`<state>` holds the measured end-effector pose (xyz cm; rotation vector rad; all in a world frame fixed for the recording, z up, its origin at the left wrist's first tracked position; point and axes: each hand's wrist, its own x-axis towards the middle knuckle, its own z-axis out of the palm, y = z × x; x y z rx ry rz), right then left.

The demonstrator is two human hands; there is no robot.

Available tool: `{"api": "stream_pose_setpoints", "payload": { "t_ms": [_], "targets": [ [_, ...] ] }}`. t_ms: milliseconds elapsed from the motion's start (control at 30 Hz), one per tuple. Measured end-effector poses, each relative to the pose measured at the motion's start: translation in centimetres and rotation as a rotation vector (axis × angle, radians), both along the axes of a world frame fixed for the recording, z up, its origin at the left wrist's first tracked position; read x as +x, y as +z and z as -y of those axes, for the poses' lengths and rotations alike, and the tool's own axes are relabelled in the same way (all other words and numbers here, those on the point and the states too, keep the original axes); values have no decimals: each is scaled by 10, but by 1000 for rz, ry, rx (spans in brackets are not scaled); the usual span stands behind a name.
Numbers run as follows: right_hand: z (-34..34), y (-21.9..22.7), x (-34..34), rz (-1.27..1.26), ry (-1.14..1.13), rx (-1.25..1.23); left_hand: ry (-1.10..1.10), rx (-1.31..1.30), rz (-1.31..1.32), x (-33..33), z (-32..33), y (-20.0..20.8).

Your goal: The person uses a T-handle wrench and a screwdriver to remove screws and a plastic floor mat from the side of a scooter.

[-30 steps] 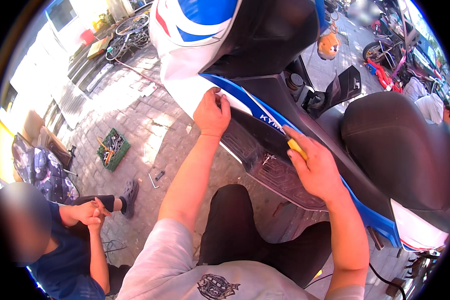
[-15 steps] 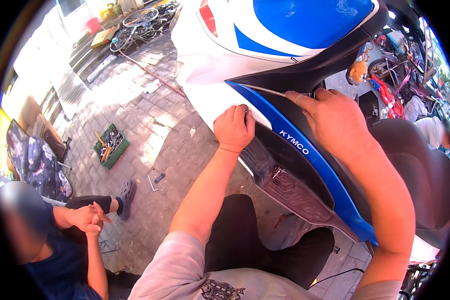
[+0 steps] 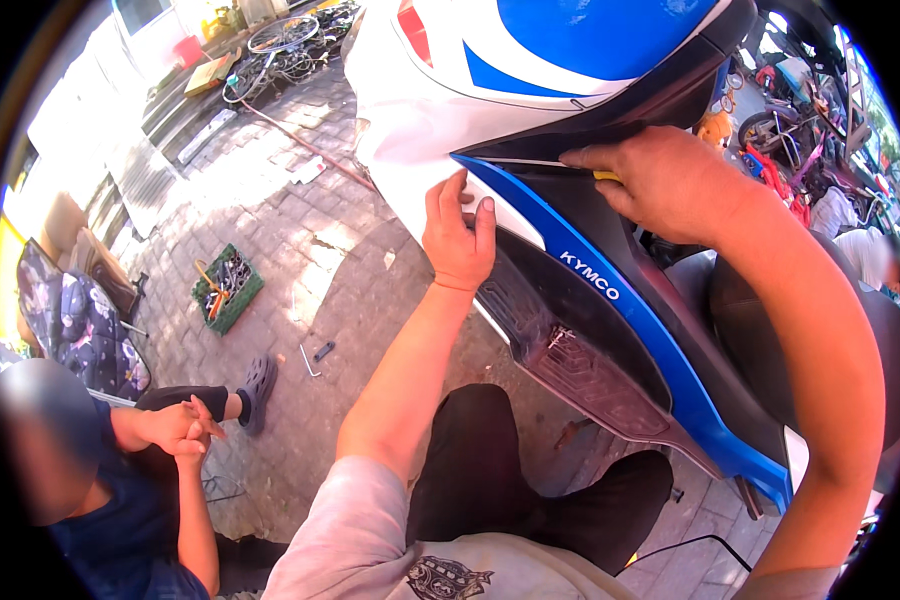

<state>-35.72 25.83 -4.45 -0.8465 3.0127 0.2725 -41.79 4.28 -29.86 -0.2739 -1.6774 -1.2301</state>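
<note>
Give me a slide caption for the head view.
Left hand braces scooter panel; right hand works yellow-handled screwdriver into seam.

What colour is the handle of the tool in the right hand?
Yellow; only a sliver of the tool handle shows under the right hand, in the head view.

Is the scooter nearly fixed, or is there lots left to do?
Hard to say it's nearly fixed. Nothing looks finished. Right now the left hand presses on the scooter's white side panel, and the right hand pushes a yellow-handled tool into the seam above the blue trim. Tools wait in the green crate and on the paving, so work seems left.
</note>
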Motion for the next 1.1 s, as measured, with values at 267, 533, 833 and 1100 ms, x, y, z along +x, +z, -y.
{"api": "stream_pose_setpoints", "payload": {
  "t_ms": [267,533,833,1100],
  "targets": [
    [-7,-15,-2,535,-302,-517,201,-596,-127,-31,42,16],
    [-19,-52,7,146,-45,-431,151,-521,-100,-30,36,11],
    [-20,-59,68,-264,-92,-309,143,-543,-55,-29,45,1],
    [-46,-180,133,-156,-338,-811,336,-894,-244,-22,27,15]
  ]
}}
